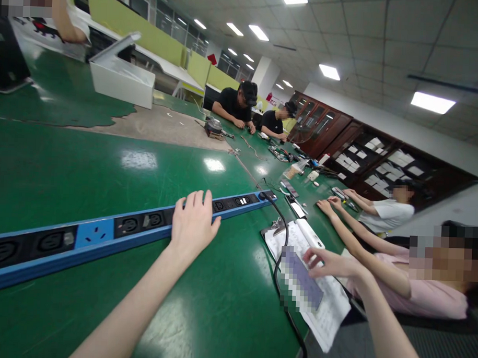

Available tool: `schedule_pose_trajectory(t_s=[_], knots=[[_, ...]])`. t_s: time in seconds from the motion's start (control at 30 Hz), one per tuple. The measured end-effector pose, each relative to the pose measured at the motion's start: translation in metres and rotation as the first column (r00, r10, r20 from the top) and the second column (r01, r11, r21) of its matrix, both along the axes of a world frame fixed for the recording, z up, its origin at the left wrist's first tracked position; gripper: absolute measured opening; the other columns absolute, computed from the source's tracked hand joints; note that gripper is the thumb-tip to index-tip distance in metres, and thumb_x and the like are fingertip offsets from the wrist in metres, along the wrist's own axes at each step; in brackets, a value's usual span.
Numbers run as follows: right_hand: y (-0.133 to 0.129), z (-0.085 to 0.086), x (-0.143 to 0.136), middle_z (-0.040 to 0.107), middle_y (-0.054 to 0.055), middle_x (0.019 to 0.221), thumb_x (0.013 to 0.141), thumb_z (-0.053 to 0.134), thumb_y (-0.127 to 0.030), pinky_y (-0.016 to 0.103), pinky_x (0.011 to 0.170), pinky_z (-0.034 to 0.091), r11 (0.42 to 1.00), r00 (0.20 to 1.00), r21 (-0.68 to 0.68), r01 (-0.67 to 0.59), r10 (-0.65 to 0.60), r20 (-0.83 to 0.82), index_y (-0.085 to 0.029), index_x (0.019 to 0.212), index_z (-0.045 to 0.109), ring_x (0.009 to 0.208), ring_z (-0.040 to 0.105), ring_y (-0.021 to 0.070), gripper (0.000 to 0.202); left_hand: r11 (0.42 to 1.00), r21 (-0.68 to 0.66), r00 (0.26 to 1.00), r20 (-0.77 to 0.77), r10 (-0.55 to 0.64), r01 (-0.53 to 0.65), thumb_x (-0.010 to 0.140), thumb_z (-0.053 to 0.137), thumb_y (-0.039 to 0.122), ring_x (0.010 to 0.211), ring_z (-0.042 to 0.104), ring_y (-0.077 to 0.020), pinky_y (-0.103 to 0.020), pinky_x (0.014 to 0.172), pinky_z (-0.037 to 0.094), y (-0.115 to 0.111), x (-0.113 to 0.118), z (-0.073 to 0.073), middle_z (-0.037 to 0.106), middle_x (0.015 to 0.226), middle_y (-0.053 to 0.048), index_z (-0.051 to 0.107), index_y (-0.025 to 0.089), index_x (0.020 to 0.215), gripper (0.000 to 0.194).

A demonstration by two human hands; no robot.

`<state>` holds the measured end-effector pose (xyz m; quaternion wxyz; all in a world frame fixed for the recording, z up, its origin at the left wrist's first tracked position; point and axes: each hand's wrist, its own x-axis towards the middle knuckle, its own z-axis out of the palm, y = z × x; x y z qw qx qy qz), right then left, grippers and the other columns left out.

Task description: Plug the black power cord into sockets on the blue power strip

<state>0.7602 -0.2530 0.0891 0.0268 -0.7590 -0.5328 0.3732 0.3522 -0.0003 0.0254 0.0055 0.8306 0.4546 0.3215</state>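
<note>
A long blue and black power strip (135, 224) lies slantwise across the green table. My left hand (193, 219) is laid over it from above, its fingers bent across the far edge and the thumb at the near side. A black cable (281, 214) runs from the strip's right end down past the table edge. My right hand (332, 264), fingers loosely curved and apart, is above a flat purple-grey rectangular thing (303, 278), partly blurred out. That thing rests on written papers (332, 307) on a clipboard (278, 228). Whether my right fingertips touch it, I cannot tell.
An open white box (122, 83) stands at the back left. A dark tool-like object (214, 127) sits mid-table. Tools and small parts (281, 153) lie further back. A co-worker in pink (427, 295) sits close on my right; other people work around the table.
</note>
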Motion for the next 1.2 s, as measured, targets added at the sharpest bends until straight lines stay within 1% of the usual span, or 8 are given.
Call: schedule_pose_trajectory(t_s=[0.13,0.37,0.6,0.8,0.87,0.97,1.07,1.2], knots=[[-0.034,-0.019,-0.005,0.064,0.006,0.114,0.065,0.085,-0.047,0.036,0.087,0.054,0.998,0.998,-0.015,0.064,-0.064,-0.025,-0.027,0.121,0.056,0.105,0.062,0.0253,0.066,0.999,-0.045,0.997,-0.079,0.012,-0.016,0.09,0.053,0.052,0.115,0.056,-0.0365,-0.048,0.102,0.034,0.011,-0.008,-0.022,0.064,0.124,-0.022,0.046,0.007,0.143,0.07],[-0.029,-0.031,-0.007,0.064,0.004,0.104,0.067,0.083,-0.051,0.033,0.08,0.051,0.996,0.996,0.022,0.082,-0.083,0.026,-0.026,0.106,0.057,0.096,0.061,0.0231,0.053,1.0,-0.014,0.995,-0.104,-0.003,0.001,0.091,0.05,0.055,0.113,0.056,-0.0372,-0.048,0.1,0.032,0.011,-0.008,-0.025,0.064,0.121,-0.024,0.047,0.005,0.143,0.072],[-0.026,-0.028,-0.014,0.064,0.004,0.099,0.064,0.083,-0.057,0.032,0.079,0.049,0.997,0.997,0.031,0.071,-0.072,0.008,-0.023,0.104,0.058,0.094,0.059,0.0232,0.058,0.999,-0.037,0.995,-0.101,0.006,-0.009,0.09,0.05,0.055,0.114,0.055,-0.0372,-0.048,0.101,0.031,0.011,-0.009,-0.025,0.064,0.121,-0.023,0.048,0.007,0.142,0.07],[-0.021,-0.014,-0.021,0.065,0.006,0.099,0.075,0.07,-0.067,0.035,0.081,0.049,0.987,0.989,0.064,0.147,-0.145,-0.04,-0.021,0.106,0.062,0.092,0.06,0.0223,0.057,0.999,-0.037,0.995,-0.1,0.022,-0.025,0.09,0.051,0.054,0.113,0.055,-0.0364,-0.048,0.102,0.032,0.009,-0.008,-0.024,0.064,0.121,-0.022,0.05,0.009,0.139,0.067],[-0.008,-0.004,-0.024,0.066,0.008,0.099,0.08,0.063,-0.07,0.036,0.081,0.051,0.971,0.983,0.153,0.183,-0.186,0.005,-0.021,0.105,0.064,0.092,0.061,0.0238,0.055,0.999,-0.042,0.995,-0.096,0.028,-0.032,0.09,0.051,0.053,0.114,0.055,-0.0364,-0.049,0.103,0.031,0.008,-0.008,-0.023,0.064,0.122,-0.022,0.05,0.01,0.139,0.066],[0.03,0.012,-0.032,0.067,0.01,0.103,0.084,0.057,-0.069,0.038,0.082,0.053,0.918,0.963,0.358,0.172,-0.233,0.134,-0.024,0.107,0.066,0.098,0.063,0.0272,0.051,0.999,-0.038,0.995,-0.09,0.029,-0.033,0.089,0.051,0.053,0.114,0.055,-0.0369,-0.049,0.103,0.031,0.006,-0.006,-0.022,0.064,0.122,-0.022,0.051,0.01,0.138,0.065],[0.085,0.026,-0.042,0.068,0.009,0.108,0.091,0.053,-0.062,0.038,0.085,0.053,0.859,0.956,0.511,0.029,-0.173,0.236,-0.024,0.114,0.064,0.102,0.063,0.0266,0.046,0.999,-0.04,0.996,-0.083,0.026,-0.03,0.089,0.051,0.053,0.115,0.055,-0.0375,-0.05,0.103,0.031,0.005,-0.006,-0.021,0.064,0.122,-0.023,0.052,0.01,0.137,0.064],[0.164,0.037,-0.056,0.067,0.007,0.12,0.096,0.052,-0.051,0.034,0.09,0.05,0.805,0.931,0.549,-0.225,0.011,0.366,-0.023,0.123,0.06,0.107,0.062,0.0229,0.039,0.999,-0.029,0.994,-0.103,0.033,-0.036,0.09,0.05,0.052,0.114,0.055,-0.0366,-0.049,0.103,0.032,0.005,-0.006,-0.021,0.064,0.12,-0.022,0.053,0.01,0.134,0.061]])
